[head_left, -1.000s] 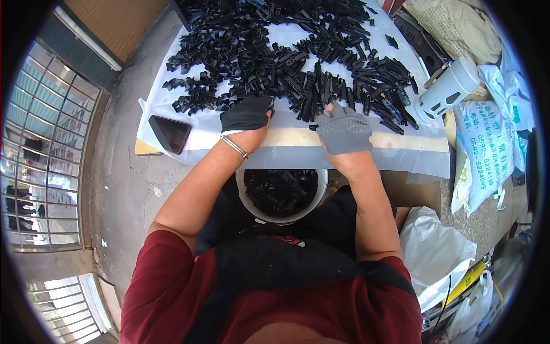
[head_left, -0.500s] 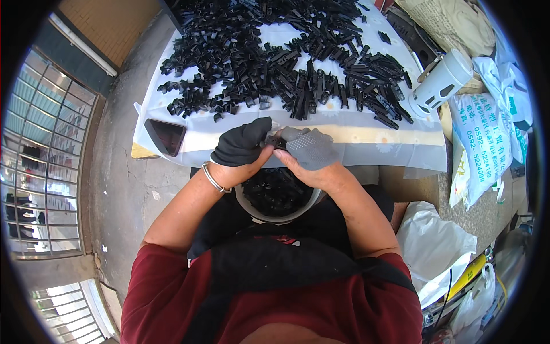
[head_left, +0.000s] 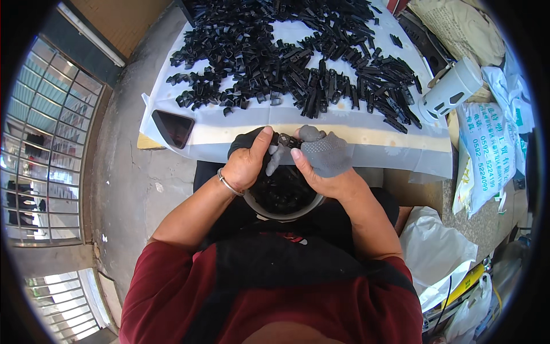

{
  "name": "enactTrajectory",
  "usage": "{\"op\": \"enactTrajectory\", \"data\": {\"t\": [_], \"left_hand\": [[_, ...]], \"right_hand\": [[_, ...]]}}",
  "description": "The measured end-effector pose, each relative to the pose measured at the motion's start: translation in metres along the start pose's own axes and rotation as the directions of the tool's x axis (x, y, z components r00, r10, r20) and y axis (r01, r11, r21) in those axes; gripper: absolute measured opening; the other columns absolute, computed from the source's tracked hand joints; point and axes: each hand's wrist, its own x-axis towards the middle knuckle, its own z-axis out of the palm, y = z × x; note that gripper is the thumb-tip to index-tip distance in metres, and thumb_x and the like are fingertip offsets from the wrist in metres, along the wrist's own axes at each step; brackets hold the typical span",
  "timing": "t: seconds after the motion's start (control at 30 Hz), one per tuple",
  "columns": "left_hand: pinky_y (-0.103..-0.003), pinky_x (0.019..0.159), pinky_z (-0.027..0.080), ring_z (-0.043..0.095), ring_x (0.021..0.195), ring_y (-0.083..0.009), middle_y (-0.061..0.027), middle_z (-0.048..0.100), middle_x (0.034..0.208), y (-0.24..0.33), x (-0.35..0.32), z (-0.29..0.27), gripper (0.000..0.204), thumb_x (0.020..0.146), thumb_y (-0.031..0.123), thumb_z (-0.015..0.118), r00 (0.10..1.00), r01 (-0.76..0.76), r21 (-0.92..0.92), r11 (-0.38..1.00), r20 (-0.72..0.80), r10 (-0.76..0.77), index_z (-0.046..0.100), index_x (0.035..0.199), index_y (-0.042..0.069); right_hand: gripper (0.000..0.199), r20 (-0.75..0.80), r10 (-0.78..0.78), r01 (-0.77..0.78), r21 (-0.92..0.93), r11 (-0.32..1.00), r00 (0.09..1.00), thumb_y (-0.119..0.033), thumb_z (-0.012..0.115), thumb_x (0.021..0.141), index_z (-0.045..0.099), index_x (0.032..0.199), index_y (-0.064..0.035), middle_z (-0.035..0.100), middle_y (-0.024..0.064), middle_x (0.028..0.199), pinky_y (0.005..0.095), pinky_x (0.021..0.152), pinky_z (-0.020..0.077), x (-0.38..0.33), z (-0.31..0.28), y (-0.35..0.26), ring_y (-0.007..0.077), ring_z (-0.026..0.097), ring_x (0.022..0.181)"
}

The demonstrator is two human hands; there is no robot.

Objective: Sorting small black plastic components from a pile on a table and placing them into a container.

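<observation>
left hand (head_left: 250, 155) has turned, black part (head_left: 289, 141) lying lengthwise left-to-right

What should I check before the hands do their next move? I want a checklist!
1. Black piece held between the left hand and right hand: ok.
2. Piece fully visible: not ok, fingers cover part of it.
3. Thumbs covered: not ok, both bare.
4. Bucket below the hands: ok.
5. Phone apart from the hands: ok.
6. Cup lid tight: cannot tell.
</observation>
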Motion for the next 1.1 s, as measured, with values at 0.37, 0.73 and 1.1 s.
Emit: {"op": "enactTrajectory", "data": {"t": [0.37, 0.73, 1.1], "left_hand": [[-0.032, 0.067, 0.045, 0.057, 0.071, -0.0214, -0.0114, 0.062, 0.078, 0.040, -0.005, 0.003, 0.040, 0.094, 0.033, 0.037, 0.990, -0.143, 0.395, 0.908, 0.059, 0.131, 0.059, 0.090, 0.001], [-0.041, 0.063, 0.044, 0.056, 0.069, -0.0377, -0.0182, 0.059, 0.073, 0.030, -0.012, 0.006, 0.032, 0.092, 0.023, 0.038, 0.950, -0.304, 0.593, 0.745, 0.137, 0.280, 0.057, 0.079, 0.001], [-0.039, 0.069, 0.048, 0.059, 0.078, -0.0314, -0.0143, 0.062, 0.087, 0.027, 0.058, -0.014, 0.023, 0.085, 0.024, 0.050, 0.781, -0.384, 0.902, 0.195, 0.205, 0.590, 0.060, 0.094, 0.006]], "right_hand": [[0.022, -0.056, -0.217, 0.173, -0.427, 0.888, 0.975, -0.027, 0.059, 0.079, 0.062, 0.092, -0.0096, 0.060, 0.0091, 0.076, 0.0394, 0.057, 0.0392, -0.003, -0.002, -0.001, 0.0272, 0.052, 0.064], [0.021, -0.170, -0.325, 0.282, -0.234, 0.930, 0.930, -0.022, 0.059, 0.077, 0.060, 0.089, -0.0042, 0.060, 0.0100, 0.086, 0.0395, 0.067, 0.0443, -0.006, 0.044, 0.005, 0.0307, 0.056, 0.078], [0.018, -0.103, -0.003, -0.052, -0.531, 0.846, 0.995, -0.024, 0.056, 0.078, 0.058, 0.082, -0.0061, 0.057, 0.0145, 0.073, 0.0412, 0.062, 0.0459, 0.038, 0.000, 0.040, 0.0308, 0.057, 0.071]]}}
